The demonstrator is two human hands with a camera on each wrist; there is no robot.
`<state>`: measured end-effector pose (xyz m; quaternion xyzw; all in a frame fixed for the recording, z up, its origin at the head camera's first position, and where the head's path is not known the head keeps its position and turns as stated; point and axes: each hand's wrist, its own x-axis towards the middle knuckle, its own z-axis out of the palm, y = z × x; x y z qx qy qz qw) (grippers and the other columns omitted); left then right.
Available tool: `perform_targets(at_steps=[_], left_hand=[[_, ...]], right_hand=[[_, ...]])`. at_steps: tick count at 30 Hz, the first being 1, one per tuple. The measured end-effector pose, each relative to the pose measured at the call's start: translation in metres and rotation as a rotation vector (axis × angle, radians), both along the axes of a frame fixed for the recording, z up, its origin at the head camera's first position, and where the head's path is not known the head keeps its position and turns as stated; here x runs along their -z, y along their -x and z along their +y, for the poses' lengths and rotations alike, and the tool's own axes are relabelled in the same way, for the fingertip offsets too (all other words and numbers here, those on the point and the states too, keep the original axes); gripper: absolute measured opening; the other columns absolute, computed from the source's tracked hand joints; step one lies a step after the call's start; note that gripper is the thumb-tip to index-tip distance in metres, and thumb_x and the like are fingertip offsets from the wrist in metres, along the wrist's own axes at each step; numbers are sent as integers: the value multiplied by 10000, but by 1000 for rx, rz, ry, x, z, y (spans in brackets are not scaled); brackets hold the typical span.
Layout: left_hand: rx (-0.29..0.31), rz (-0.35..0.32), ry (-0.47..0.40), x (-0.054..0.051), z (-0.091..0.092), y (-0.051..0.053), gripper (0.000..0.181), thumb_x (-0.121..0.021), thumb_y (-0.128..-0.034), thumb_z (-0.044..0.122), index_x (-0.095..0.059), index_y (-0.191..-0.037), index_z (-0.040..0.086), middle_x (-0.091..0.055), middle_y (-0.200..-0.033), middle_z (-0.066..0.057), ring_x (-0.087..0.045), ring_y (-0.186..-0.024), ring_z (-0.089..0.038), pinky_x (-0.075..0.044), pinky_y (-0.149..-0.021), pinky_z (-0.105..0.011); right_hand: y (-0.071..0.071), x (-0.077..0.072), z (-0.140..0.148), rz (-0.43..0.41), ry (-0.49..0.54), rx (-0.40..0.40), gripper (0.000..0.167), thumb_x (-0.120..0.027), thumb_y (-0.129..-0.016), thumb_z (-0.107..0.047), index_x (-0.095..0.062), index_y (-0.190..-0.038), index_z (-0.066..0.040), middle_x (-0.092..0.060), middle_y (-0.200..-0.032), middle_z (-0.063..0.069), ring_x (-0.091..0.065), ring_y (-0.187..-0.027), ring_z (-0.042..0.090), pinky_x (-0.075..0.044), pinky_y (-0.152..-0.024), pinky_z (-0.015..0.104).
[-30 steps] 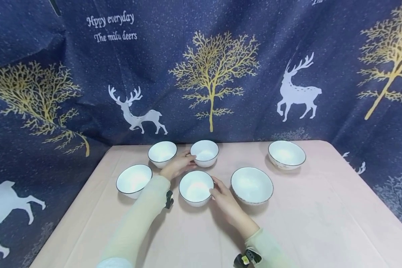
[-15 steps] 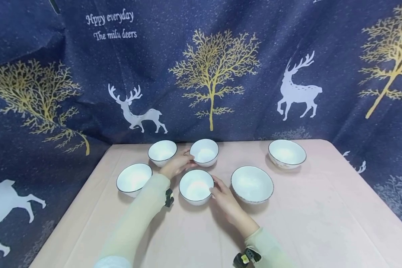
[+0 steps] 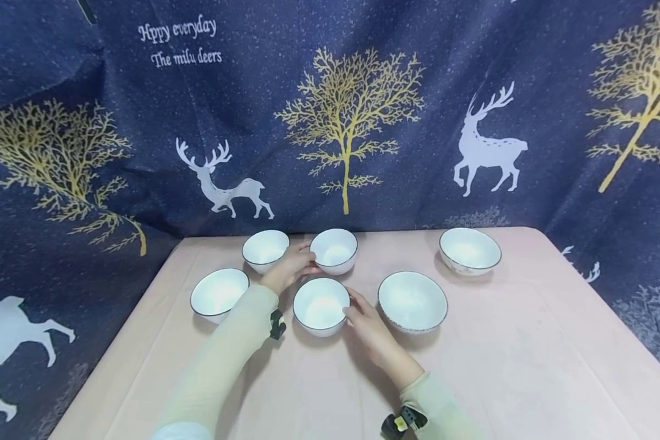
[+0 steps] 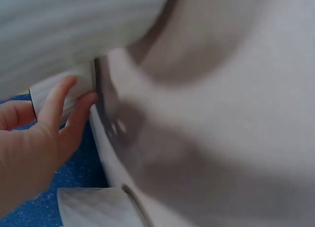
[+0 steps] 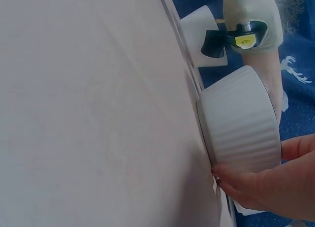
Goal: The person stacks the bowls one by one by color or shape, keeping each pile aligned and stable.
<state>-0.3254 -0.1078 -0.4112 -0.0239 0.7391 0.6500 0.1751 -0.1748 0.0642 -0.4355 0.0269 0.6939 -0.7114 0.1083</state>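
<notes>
My left hand grips the left side of a white, dark-rimmed bowl at the back middle. In the left wrist view the thumb of that hand lies at the rim and fingers spread on the bowl's outer wall. A similar bowl stands just in front; my right hand holds its right side, thumb at the rim. The right wrist view shows fingers of the right hand under the ribbed wall of this bowl, low near its base.
Two more white bowls stand at the left, one at the back and one nearer, partly behind the left sleeve. A larger bowl is right of my right hand, another at the back right. Behind the pink-covered table hangs a blue patterned cloth.
</notes>
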Motion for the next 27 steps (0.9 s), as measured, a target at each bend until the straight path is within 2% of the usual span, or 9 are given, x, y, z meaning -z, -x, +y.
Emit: perform_targets(at_steps=[8,14,19,24,27], left_hand=[[-45,53,-8,-19,-2,-9,623,-438,-897,-40,-279,-1497,13,-466,-1377,-234,-607,-1077,-311,-588,-861,-261],[-74,34,-31,-35,-4,-19,639,-449,-885,-47,-274,-1497,12,-468,-1361,-238,-604,-1065,-303,-596,-839,-259],[-67,37,-96,-46,-9,-31,652,-446,-881,-71,-249,-1499,-7,-429,-1377,-273,-595,-1069,-306,-596,-842,-274],[-45,66,-94,-55,-18,-44,637,-461,-871,-69,-287,-1482,-22,-450,-1342,-295,-655,-907,-220,-592,-839,-256],[-40,75,-86,-60,-23,-52,638,-467,-860,-77,-308,-1475,-23,-466,-1321,-302,-662,-804,-167,-586,-869,-291]], right_hand=[[-1,-1,-5,19,37,21,556,-432,-973,-85,-265,-1498,-6,-196,-1552,240,-172,-1429,390,-294,-1159,497],[-1,0,-7,-7,54,63,550,-415,-981,-80,-259,-1505,-27,-181,-1561,225,-160,-1435,379,-271,-1168,492],[-2,2,-8,-19,64,74,551,-412,-978,-70,-257,-1505,-29,-187,-1561,220,-173,-1433,377,-270,-1168,504],[-3,3,-8,-22,80,67,547,-407,-984,-81,-256,-1507,-37,-184,-1562,218,-182,-1430,378,-288,-1162,504],[-3,2,-8,-17,97,64,547,-403,-986,-84,-250,-1508,-34,-186,-1562,215,-184,-1430,377,-277,-1169,495]])
